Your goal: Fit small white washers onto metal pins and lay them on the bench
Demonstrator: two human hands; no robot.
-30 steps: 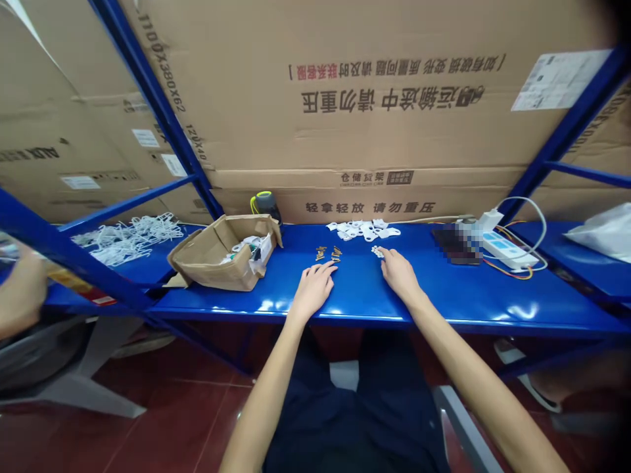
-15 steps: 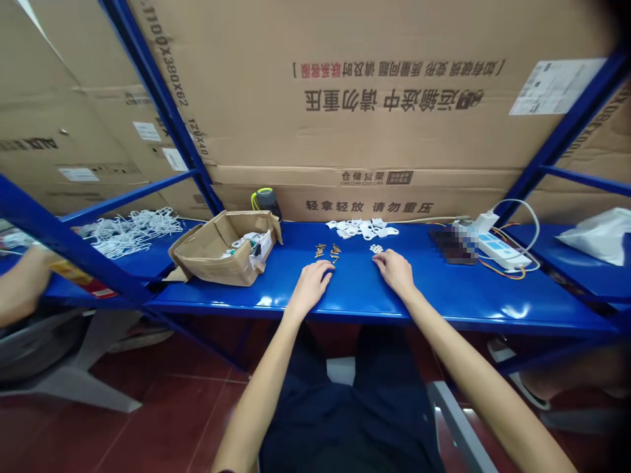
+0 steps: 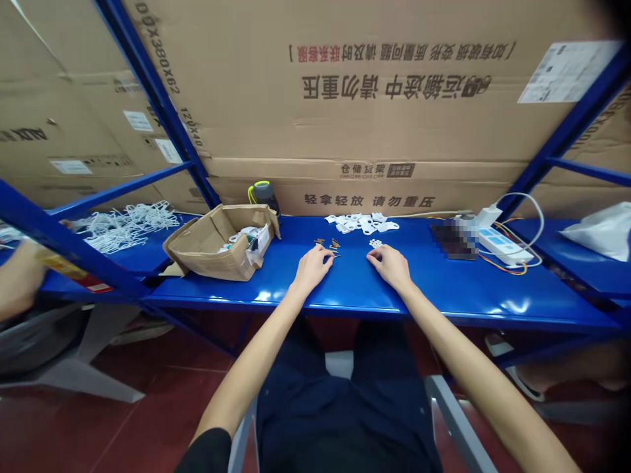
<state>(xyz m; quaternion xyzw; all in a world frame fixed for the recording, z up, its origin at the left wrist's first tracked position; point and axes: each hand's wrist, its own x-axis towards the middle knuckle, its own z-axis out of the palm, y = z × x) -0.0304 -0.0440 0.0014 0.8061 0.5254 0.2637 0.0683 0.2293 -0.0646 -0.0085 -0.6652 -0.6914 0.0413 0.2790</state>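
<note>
My left hand (image 3: 313,267) is at the middle of the blue shelf, thumb and forefinger pinched on a small brass-coloured screw (image 3: 337,255). Just beyond its fingers lies a loose group of similar brass-coloured screws (image 3: 334,244). My right hand (image 3: 392,265) rests on the shelf with thumb and forefinger drawn together; whatever may be between them is too small to make out. Small round white pieces (image 3: 375,243) lie in a cluster right beyond the right fingertips. Farther back is a spread of flat white plastic parts (image 3: 362,224).
An open cardboard box (image 3: 207,260) with mixed parts stands to the left, a dark bottle (image 3: 266,196) behind it. At right are a power strip (image 3: 503,246) with cables and a blurred dark object (image 3: 451,240). White hooks (image 3: 131,226) and another person's arm (image 3: 22,276) are far left.
My left thumb and forefinger have closed together at the screws. My right fingertips have drawn slightly left and back from the white pieces. The camera view has shifted a little.
</note>
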